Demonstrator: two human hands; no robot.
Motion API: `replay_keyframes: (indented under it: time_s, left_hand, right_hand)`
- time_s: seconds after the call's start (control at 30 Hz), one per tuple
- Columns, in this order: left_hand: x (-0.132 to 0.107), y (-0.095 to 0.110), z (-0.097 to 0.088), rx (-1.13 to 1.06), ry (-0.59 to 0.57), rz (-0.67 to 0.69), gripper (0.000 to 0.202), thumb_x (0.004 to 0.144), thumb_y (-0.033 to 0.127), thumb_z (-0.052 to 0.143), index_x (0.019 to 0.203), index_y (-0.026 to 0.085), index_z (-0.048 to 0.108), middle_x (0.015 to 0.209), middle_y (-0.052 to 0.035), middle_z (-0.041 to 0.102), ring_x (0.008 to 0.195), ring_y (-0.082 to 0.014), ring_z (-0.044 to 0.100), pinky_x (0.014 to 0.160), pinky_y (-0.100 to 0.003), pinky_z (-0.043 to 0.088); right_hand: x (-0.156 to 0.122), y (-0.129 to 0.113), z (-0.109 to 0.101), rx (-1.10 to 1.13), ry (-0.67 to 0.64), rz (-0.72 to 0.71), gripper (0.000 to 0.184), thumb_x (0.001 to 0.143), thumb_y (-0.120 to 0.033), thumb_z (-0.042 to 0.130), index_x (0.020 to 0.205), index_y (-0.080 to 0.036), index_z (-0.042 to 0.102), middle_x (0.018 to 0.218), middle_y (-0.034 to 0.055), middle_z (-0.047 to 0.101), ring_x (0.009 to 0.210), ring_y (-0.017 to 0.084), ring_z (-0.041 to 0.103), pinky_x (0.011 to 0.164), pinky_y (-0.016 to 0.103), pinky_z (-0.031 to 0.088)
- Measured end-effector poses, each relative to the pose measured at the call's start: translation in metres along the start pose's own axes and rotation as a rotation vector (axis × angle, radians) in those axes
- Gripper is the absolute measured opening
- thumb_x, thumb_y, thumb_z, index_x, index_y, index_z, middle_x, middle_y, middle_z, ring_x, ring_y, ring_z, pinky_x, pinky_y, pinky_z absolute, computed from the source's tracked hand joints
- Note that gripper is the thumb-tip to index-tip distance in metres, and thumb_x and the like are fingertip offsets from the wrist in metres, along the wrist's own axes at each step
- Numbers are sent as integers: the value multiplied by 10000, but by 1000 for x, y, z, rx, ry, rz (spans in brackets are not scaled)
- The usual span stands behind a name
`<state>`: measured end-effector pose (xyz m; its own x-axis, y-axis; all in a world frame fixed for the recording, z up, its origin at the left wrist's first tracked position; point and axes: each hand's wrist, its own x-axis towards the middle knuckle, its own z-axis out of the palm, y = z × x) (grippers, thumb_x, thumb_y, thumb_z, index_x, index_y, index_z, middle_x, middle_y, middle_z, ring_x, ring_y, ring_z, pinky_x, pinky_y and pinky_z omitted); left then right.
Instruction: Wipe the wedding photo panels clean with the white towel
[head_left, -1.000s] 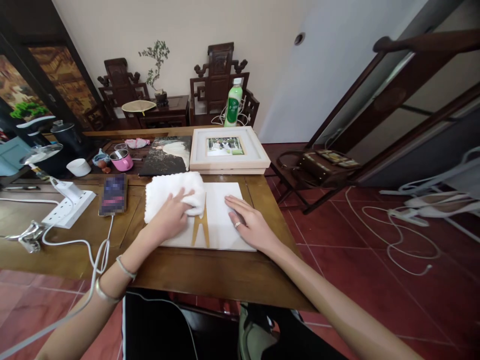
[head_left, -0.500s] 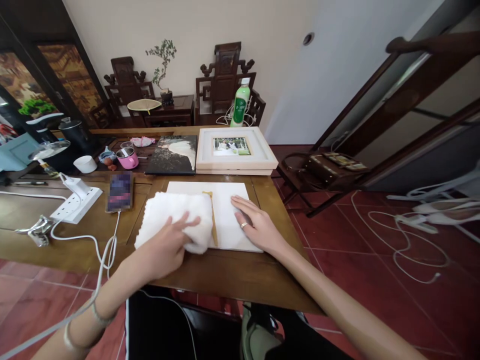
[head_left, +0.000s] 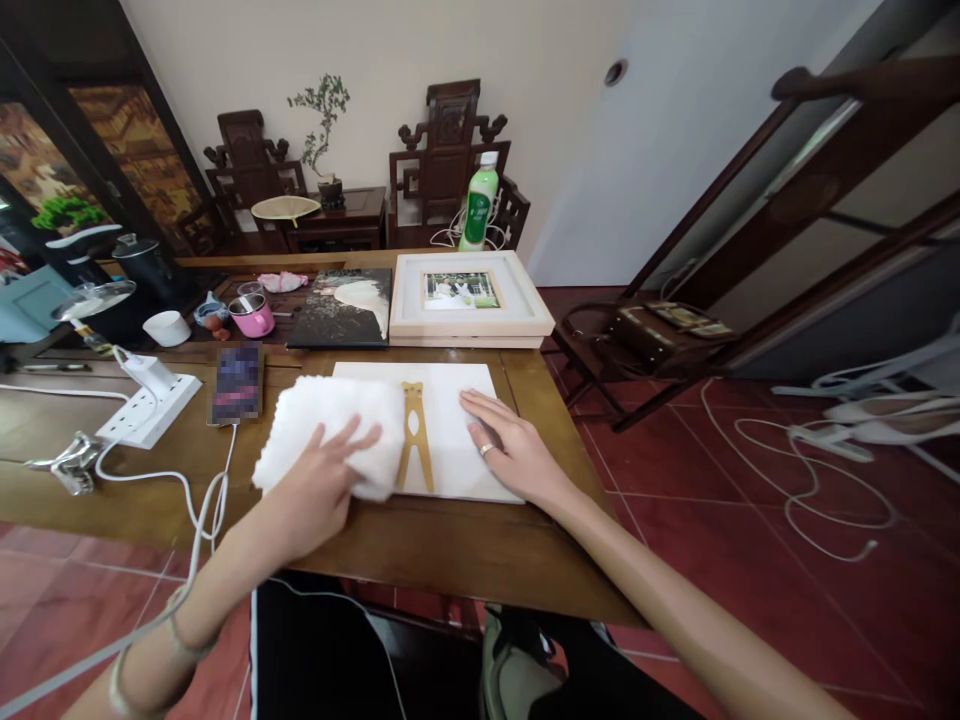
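Observation:
A white rectangular board [head_left: 454,440] lies on the wooden table. Along its middle is a flat gold-coloured piece [head_left: 413,410] with an oval opening and two legs spreading toward me. My left hand [head_left: 319,490] rests with fingers spread on a fluffy white cloth [head_left: 337,410], which covers the board's left part and reaches past its left edge. My right hand [head_left: 510,445], with a ring on it, lies flat on the board's right side, fingers stretched out.
Behind the board are a dark photo panel [head_left: 341,320] and a white framed photo [head_left: 517,300]. A green bottle [head_left: 478,205] rises behind them. Leftward are a phone [head_left: 235,385], a power strip [head_left: 154,415] with white cables, and a pink cup [head_left: 253,318].
My left hand and the cloth have slid to the left across the board, uncovering the whole gold-coloured piece. My right hand stays in place.

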<state>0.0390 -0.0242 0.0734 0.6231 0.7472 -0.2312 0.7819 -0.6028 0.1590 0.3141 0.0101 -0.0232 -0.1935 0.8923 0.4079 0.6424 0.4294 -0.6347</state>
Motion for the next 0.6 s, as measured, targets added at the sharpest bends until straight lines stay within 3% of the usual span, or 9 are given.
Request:
replay_keyframes:
  time_s: [0.13,0.23,0.33,0.43,0.5,0.6]
  left_hand:
    - [-38,23,3,-38,-56,32,483,670,-69,377,888,180,729,1557,40,243,1460,-245,147,1196,-515,163]
    - [-43,20,-1,-77,-86,31,494,688,-59,371,918,198,724,1544,47,279,1456,-211,178,1201,-475,178]
    - [-23,5,-6,-109,-71,8,524,707,-34,364,1016,212,708,1544,39,279,1462,-203,152,1196,-478,164]
    - [12,-12,-13,-94,-32,-58,526,706,-18,362,1059,192,692,1539,-4,301,1461,-245,154,1170,-520,183]
    - [37,-21,-20,-75,4,-81,495,706,-4,377,1046,164,695,1469,-62,434,1424,-277,277,1138,-494,262]
    - [72,-27,-32,-80,46,-89,421,710,15,391,956,122,716,1202,-127,664,1194,-285,562,1016,-387,414]
  right_hand:
    - [0,0,1,-9,3,-2,415,917,-289,430,1263,-138,603,1337,147,585,1307,256,491,1131,504,352]
    - [0,0,1,-17,-2,1,417,917,-288,429,1265,-136,601,1339,149,583,1307,259,491,1130,508,352]
    - [0,0,0,-23,-9,3,419,918,-284,425,1266,-129,599,1343,153,578,1313,261,484,1129,511,352]
    - [0,0,0,-22,-6,-4,418,918,-278,425,1263,-118,600,1340,160,579,1308,262,489,1127,505,359]
    - [0,1,0,-17,0,-14,415,918,-276,428,1259,-119,602,1335,162,583,1304,262,494,1124,504,363]
    - [0,1,1,-16,10,-24,407,918,-279,431,1258,-137,604,1332,152,589,1300,266,499,1119,517,367]
